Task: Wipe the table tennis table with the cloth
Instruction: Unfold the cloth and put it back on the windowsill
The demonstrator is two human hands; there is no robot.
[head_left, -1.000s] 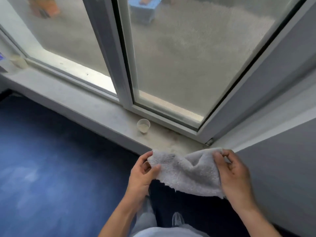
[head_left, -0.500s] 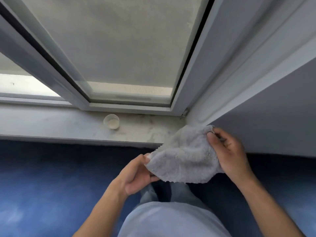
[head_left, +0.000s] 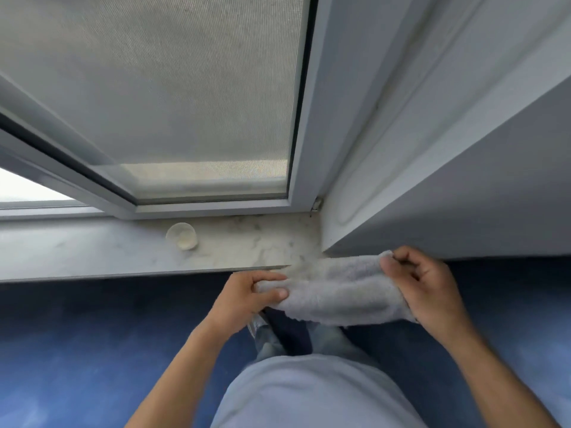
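Observation:
A fluffy light grey cloth (head_left: 336, 291) is stretched between my two hands in front of my waist, just below the window sill's edge. My left hand (head_left: 247, 299) pinches its left end between thumb and fingers. My right hand (head_left: 423, 288) grips the right end, thumb on top of the fabric. The table tennis table is not in view.
A marble window sill (head_left: 92, 254) runs across the middle, with a small translucent cup (head_left: 182, 236) standing on it. Above is an opened window sash (head_left: 197, 97) with frosted glass. A grey wall (head_left: 479, 193) rises on the right. Blue floor (head_left: 77, 350) lies below.
My view has swung right and down toward the sill corner. My hands have pulled the cloth out wider and flatter between them, and it now hangs lower by the sill edge.

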